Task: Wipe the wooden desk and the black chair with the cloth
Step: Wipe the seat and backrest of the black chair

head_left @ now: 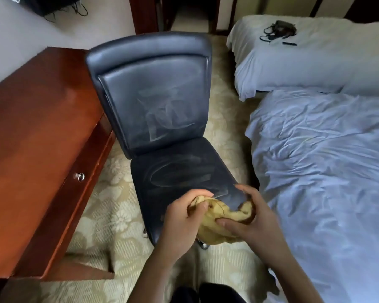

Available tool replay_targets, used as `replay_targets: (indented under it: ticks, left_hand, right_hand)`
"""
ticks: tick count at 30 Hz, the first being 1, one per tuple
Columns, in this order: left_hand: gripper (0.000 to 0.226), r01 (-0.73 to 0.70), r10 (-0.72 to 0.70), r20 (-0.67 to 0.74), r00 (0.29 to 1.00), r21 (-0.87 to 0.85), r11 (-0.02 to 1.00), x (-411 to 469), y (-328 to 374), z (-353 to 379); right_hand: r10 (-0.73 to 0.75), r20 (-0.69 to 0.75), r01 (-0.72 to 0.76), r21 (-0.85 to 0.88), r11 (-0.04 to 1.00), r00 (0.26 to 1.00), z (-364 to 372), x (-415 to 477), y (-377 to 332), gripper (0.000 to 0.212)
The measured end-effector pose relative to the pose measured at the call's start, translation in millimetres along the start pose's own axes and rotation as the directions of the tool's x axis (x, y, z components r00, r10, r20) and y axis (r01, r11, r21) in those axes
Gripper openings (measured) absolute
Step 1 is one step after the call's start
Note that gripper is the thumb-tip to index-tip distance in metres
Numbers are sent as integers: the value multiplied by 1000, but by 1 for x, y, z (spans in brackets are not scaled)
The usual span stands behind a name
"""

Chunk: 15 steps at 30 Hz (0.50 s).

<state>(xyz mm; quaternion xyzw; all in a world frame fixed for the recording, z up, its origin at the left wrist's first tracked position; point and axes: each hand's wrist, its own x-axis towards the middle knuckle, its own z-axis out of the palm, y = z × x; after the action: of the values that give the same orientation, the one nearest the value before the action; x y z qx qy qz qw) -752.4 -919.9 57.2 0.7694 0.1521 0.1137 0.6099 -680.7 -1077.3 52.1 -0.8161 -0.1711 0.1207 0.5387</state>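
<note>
Cloth within fingers: left hand, right hand

Count as follows. Chairs: one, the black chair. Tables: one, the wooden table, with one metal knob on its drawer front. Cloths: one, the yellow cloth. Hands: two, the left hand and the right hand. Beds: two, the near bed and the far bed. On the far bed: one dark bag with straps and one slim dark item beside it, too small to identify. Chair castors showing: one castor.
</note>
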Motion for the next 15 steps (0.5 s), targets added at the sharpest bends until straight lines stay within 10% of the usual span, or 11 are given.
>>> replay_targets:
  ticks: [7,15]
  left_hand:
    - [21,156,-181,181,967,144,977,8,-43,17]
    - [23,380,-384,95,918,56,923,41,-79,41]
  right_hand:
    - [318,315,-291,-131,948,894,13,-5,52,7]
    - [268,418,-203,-193,960,868,5,62,89,17]
